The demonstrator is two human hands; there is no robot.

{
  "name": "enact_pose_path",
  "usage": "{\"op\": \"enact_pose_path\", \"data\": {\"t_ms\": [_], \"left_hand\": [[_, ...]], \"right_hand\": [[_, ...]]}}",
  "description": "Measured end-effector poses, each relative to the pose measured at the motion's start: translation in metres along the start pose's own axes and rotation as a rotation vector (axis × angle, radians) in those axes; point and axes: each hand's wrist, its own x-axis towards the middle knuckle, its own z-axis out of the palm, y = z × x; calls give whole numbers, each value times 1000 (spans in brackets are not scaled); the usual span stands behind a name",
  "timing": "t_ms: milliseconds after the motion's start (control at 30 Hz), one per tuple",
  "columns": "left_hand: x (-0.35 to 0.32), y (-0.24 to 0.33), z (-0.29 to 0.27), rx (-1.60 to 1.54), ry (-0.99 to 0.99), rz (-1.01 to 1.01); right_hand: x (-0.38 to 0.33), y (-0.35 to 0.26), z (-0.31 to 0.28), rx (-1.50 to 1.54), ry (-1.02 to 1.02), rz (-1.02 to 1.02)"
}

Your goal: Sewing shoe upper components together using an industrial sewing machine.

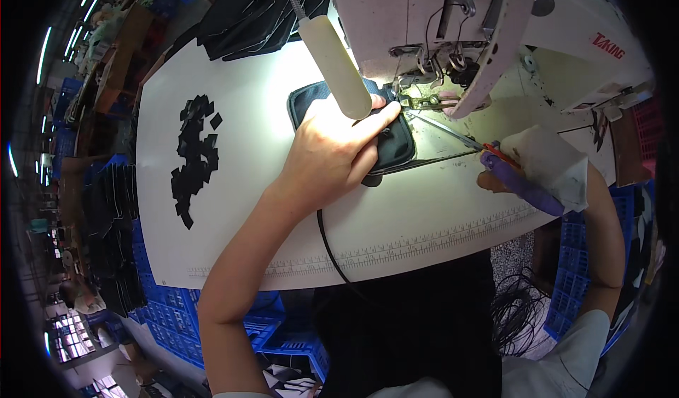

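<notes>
Under the lamp, my left hand presses and holds a small black fabric pouch with rounded corners, its index finger stretched toward the presser foot of a sewing machine. Part of the pouch lies hidden beneath that hand. To the right, my right hand, partly wrapped in a white covering, is closed around scissors with red and purple handles. Their blades point left, with the tips close to the pouch's edge near the presser foot. A thin dark strip runs from the pouch toward the right hand.
The lamp hangs over the pouch, beside the white sewing machine head. Small black pieces lie at left on the white table. Black fabric panels are stacked behind. Blue crates stand below the table edge.
</notes>
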Motion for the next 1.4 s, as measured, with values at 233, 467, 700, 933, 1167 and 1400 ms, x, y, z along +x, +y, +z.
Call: {"op": "enact_pose_path", "data": {"t_ms": [233,467,700,933,1167,1400], "left_hand": [[-4,-2,1,-91,-9,-55],[0,2,-4,46,36,13],[0,0,1,-44,63,-8],[3,6,-5,44,17,4],[6,-4,-3,-9,64,37],[3,-15,1,-166,56,-256]], "right_hand": [[2,2,3,25,-5,-50],[0,0,5,36,13,-83],[6,-7,2,-172,-56,-30],[7,-3,-3,-296,-2,-72],[-14,20,-3,-120,137,-196],[-38,50,14,-212,481,-221]]}}
